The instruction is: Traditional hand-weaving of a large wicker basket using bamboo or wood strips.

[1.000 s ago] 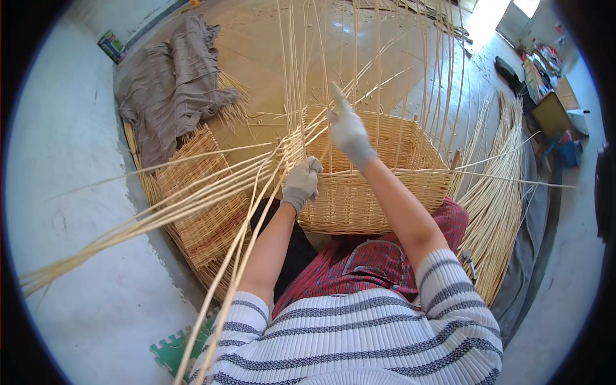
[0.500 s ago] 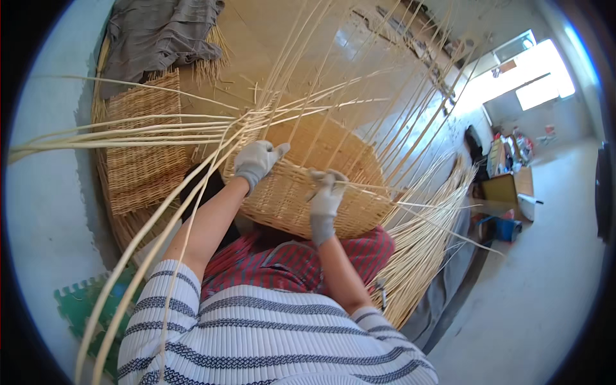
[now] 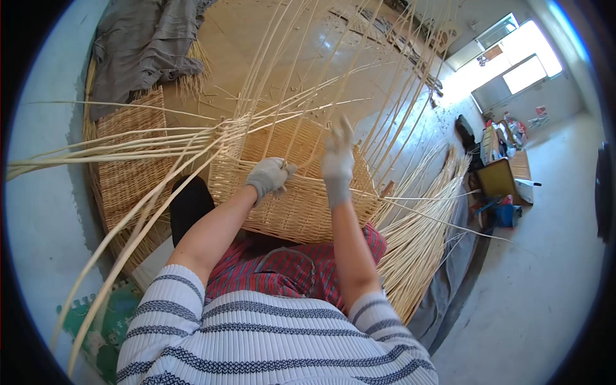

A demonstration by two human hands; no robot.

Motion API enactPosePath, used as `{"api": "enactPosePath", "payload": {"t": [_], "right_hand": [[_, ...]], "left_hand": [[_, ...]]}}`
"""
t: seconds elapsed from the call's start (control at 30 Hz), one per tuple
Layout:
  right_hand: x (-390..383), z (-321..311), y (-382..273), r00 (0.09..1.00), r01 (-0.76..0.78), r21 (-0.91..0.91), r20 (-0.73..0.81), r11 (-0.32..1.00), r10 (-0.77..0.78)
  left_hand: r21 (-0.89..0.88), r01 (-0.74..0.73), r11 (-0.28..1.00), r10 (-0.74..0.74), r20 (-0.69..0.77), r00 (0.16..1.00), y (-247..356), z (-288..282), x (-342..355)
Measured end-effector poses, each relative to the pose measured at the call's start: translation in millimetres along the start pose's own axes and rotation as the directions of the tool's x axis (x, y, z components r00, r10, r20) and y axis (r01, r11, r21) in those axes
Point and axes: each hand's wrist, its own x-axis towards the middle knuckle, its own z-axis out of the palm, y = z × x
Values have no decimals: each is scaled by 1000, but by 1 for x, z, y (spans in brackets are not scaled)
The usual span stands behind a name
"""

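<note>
A half-woven rattan basket (image 3: 289, 208) rests across my lap, with tall upright stakes rising from it and a bundle of long pale rods (image 3: 135, 141) sticking out toward the left from its corner. My gloved left hand (image 3: 273, 179) is closed on the front rim and a rod there. My gloved right hand (image 3: 337, 157) is raised above the rim among the stakes, blurred, its fingers stretched upward and apart.
A woven panel (image 3: 128, 179) and grey cloth (image 3: 138, 45) lie to the left beside the wall. Loose rods (image 3: 423, 237) are heaped at my right. Boxes and bags (image 3: 500, 167) line the right wall. A green foam mat (image 3: 112, 321) is at lower left.
My right hand went down to the front rim, then rose among the stakes. My left hand stays at the rim, shifted slightly right. The view has swung, showing more of the window.
</note>
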Motion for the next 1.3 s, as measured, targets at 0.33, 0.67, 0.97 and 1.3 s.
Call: {"api": "enactPosePath", "payload": {"t": [0.33, 0.67, 0.97, 1.3], "right_hand": [[-97, -54, 14, 958, -119, 464, -179, 878, 224], [-67, -127, 73, 894, -247, 403, -255, 881, 367], [-9, -141, 72, 970, -169, 341, -109, 925, 217], [-101, -233, 65, 755, -345, 574, -301, 743, 583]], "left_hand": [[-55, -113, 992, 103, -163, 981, -17, 9, 21], [-69, -59, 996, 68, 150, 986, 37, 90, 37], [-89, 5, 996, -5, 1, 1000, 50, 98, 26], [-56, -328, 943, 324, -70, 943, 89, 172, 18]]}}
